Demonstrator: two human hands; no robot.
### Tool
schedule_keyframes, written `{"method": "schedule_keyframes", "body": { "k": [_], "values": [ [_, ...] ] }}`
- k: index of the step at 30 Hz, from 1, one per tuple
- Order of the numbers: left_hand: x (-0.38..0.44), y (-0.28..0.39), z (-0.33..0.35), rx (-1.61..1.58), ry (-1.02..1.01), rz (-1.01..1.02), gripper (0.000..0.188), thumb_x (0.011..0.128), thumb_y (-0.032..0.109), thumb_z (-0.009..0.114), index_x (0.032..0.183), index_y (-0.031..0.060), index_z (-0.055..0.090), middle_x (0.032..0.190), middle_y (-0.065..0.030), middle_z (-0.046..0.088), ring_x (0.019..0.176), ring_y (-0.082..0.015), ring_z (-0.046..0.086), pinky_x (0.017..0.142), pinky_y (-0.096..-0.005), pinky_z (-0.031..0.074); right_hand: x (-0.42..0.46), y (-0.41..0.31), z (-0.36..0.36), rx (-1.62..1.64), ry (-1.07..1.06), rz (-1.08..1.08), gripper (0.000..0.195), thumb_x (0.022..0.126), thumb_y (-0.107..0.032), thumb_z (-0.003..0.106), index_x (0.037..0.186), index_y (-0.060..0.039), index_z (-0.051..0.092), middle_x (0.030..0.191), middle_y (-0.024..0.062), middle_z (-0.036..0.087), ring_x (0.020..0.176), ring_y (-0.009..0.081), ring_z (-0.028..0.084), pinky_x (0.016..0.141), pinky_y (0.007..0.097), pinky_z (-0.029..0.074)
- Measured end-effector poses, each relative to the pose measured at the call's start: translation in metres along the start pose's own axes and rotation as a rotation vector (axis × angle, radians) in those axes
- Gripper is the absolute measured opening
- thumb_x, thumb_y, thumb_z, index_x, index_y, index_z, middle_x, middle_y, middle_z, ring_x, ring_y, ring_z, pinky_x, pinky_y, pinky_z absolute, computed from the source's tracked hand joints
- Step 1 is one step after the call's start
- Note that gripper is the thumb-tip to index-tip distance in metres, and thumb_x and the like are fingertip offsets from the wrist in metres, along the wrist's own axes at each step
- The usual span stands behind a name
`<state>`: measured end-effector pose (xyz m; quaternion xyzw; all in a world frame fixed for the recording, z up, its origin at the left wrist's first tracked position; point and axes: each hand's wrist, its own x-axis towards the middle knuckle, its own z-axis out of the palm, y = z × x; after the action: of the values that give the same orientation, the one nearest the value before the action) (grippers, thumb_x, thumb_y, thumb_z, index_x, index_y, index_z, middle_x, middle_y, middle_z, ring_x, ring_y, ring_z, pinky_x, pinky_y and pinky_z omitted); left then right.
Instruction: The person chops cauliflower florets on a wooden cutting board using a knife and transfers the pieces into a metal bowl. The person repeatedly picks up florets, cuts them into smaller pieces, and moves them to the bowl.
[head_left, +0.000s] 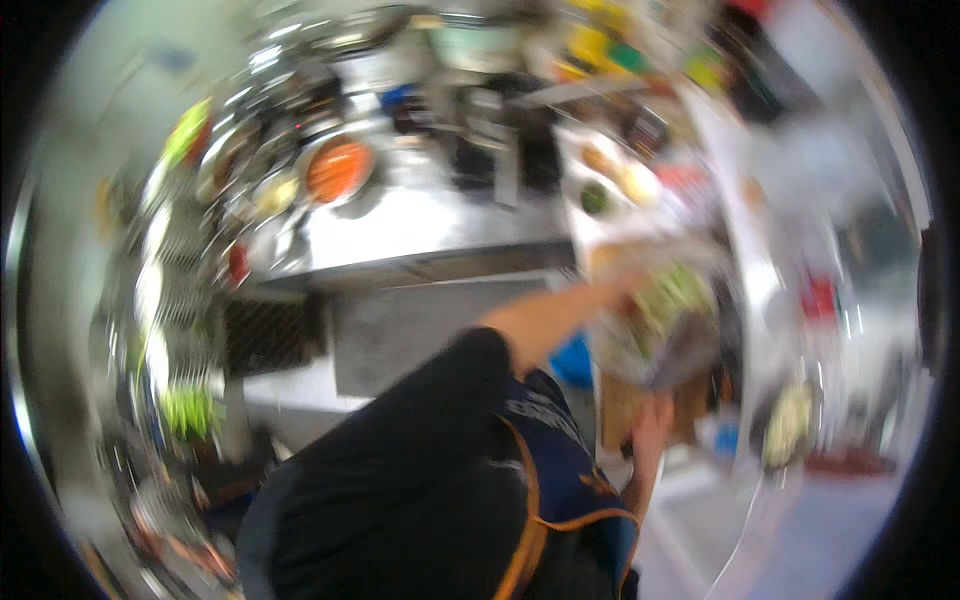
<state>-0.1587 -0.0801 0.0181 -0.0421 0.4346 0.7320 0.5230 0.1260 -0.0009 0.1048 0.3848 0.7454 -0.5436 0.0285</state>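
Motion blur softens the whole view. A rounded greyish container (684, 352), perhaps a bowl, holds chopped pale green vegetables (679, 296). It stands over a wooden cutting board (613, 409) on the counter in front of me. My left hand (631, 285) reaches to the container's left side, by the vegetables; its fingers are smeared. At the opposite side my right hand (654, 416) lies over the board, fingertips at the container's lower edge. Whether either hand grips the container is unclear. A small dark object (627, 450) is beside my right wrist.
To my left, a steel counter (427, 217) carries a bowl of orange food (339, 171). A white tray (592, 225) with food portions is beyond the board. A pan with pale food (789, 424) stands ahead to the right. A white sink-like basin (694, 495) is near my right arm.
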Motion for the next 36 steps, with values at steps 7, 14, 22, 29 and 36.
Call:
{"method": "schedule_keyframes", "body": {
  "k": [7, 14, 22, 29, 36],
  "values": [
    [-0.047, 0.056, 0.037, 0.387, -0.079, -0.212, 0.043, 0.097, 0.024, 0.052, 0.137, 0.0086, 0.053, 0.118, -0.0117, 0.063, 0.094, -0.0224, 0.065, 0.082, -0.0375, 0.057, -0.059, -0.042, -0.026, 0.184, 0.181, 0.096, 0.017, 0.103, -0.022, 0.053, 0.107, -0.0053, 0.055, 0.062, -0.0008, 0.048, 0.046, 0.0098, 0.047, 0.043, 0.0291, 0.038],
    [-0.097, -0.002, 0.107, 0.716, -0.429, 0.099, 0.065, 0.095, 0.005, 0.058, 0.155, 0.0099, 0.034, 0.137, -0.0098, 0.054, 0.122, -0.0220, 0.057, 0.098, -0.0396, 0.053, -0.094, 0.036, -0.025, 0.165, 0.371, 0.064, 0.023, 0.101, -0.026, 0.056, 0.108, -0.0037, 0.054, 0.062, 0.0031, 0.053, 0.045, 0.0127, 0.051, 0.043, 0.0312, 0.040],
    [-0.096, -0.080, 0.136, 0.858, -0.496, -0.033, 0.058, 0.094, 0.008, 0.062, 0.148, 0.0078, 0.042, 0.131, -0.0123, 0.053, 0.107, -0.0202, 0.060, 0.086, -0.0340, 0.056, -0.125, 0.082, -0.019, 0.179, 0.450, 0.187, 0.027, 0.101, -0.029, 0.057, 0.111, -0.0040, 0.057, 0.069, 0.0099, 0.059, 0.054, 0.0217, 0.058, 0.053, 0.0374, 0.046],
    [-0.073, -0.117, 0.121, 1.104, -0.376, 0.017, 0.058, 0.096, 0.018, 0.064, 0.149, 0.0054, 0.043, 0.128, -0.0146, 0.058, 0.106, -0.0212, 0.062, 0.086, -0.0344, 0.057, -0.142, 0.098, -0.017, 0.217, 0.443, 0.213, 0.028, 0.101, -0.029, 0.057, 0.111, -0.0028, 0.056, 0.087, 0.0231, 0.063, 0.081, 0.0404, 0.062, 0.072, 0.0462, 0.047],
    [-0.063, -0.135, 0.116, 1.263, -0.244, 0.079, 0.064, 0.087, 0.030, 0.070, 0.139, -0.0028, 0.052, 0.100, -0.0182, 0.068, 0.077, -0.0238, 0.068, 0.072, -0.0359, 0.055, -0.150, 0.097, -0.024, 0.173, 0.323, 0.210, 0.029, 0.102, -0.031, 0.054, 0.105, -0.0020, 0.053, 0.087, 0.0279, 0.064, 0.087, 0.0495, 0.062, 0.073, 0.0527, 0.048]
  ]
}}
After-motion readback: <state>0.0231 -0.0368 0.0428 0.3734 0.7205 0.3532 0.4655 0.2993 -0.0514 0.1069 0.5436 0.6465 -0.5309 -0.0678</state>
